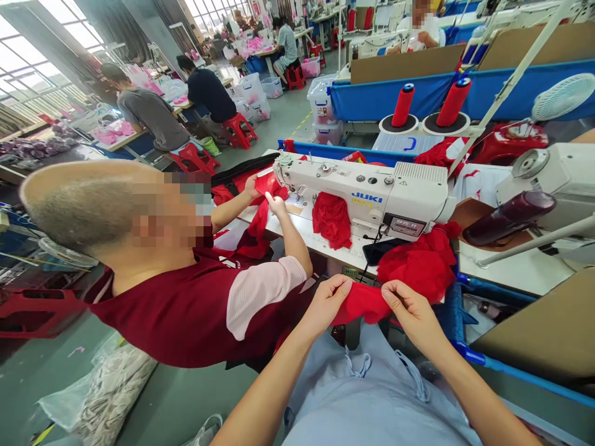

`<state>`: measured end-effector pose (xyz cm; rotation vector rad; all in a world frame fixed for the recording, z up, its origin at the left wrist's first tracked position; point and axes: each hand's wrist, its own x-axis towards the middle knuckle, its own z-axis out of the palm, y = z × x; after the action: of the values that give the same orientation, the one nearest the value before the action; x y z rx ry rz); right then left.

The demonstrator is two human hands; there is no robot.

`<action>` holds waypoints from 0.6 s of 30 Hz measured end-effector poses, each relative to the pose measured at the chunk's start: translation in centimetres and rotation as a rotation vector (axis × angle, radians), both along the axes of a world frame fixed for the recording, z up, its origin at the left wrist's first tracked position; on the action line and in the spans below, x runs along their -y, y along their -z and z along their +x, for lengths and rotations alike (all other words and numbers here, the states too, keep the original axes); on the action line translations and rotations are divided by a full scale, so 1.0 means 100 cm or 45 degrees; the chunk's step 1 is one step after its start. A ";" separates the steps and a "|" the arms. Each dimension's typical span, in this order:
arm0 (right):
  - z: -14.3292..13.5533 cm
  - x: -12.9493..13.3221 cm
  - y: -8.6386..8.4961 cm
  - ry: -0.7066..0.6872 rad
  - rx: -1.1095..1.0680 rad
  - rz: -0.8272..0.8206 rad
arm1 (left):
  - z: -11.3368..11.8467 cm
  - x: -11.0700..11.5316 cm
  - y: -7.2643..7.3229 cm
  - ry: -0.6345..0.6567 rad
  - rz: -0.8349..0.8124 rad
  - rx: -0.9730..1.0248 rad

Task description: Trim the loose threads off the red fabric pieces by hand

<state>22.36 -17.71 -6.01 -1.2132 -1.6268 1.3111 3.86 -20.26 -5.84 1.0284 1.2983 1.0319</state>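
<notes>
A strip of red fabric [365, 303] is stretched between my two hands in front of my lap. My left hand [330, 300] pinches its left end between thumb and fingers. The other end is pinched by my right hand [409, 303], its lower fingers curled. Just beyond my right hand, a heap of red fabric [418, 260] lies at the table's near edge. A white JUKI sewing machine [357, 189] stands past it, with a bunched red cloth [331, 220] under its arm.
At my left a co-worker in a dark red shirt [186, 316] holds red fabric [269, 184] near the needle. Two red thread cones [403, 105] stand behind the machine. To the right are a second machine [558, 186] and a blue-edged bin [469, 353]. A plastic-wrapped bundle [111, 390] lies on the floor.
</notes>
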 end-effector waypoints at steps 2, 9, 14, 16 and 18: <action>-0.001 0.002 0.000 0.002 0.000 0.002 | 0.002 0.002 -0.001 -0.026 -0.045 0.060; -0.005 0.006 0.002 0.031 0.004 0.024 | 0.008 0.005 -0.002 -0.203 -0.150 0.346; -0.006 0.008 0.000 0.030 -0.003 0.045 | 0.008 0.006 -0.003 -0.266 -0.143 0.488; -0.006 0.009 -0.002 0.036 -0.004 0.042 | 0.008 0.007 -0.004 -0.277 -0.178 0.537; -0.006 0.011 -0.003 0.051 -0.005 0.037 | 0.009 0.008 -0.005 -0.284 -0.222 0.584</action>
<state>21.75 -18.76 -5.66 -1.2187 -1.6055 1.2606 4.75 -21.04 -5.32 0.4816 1.1113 1.2137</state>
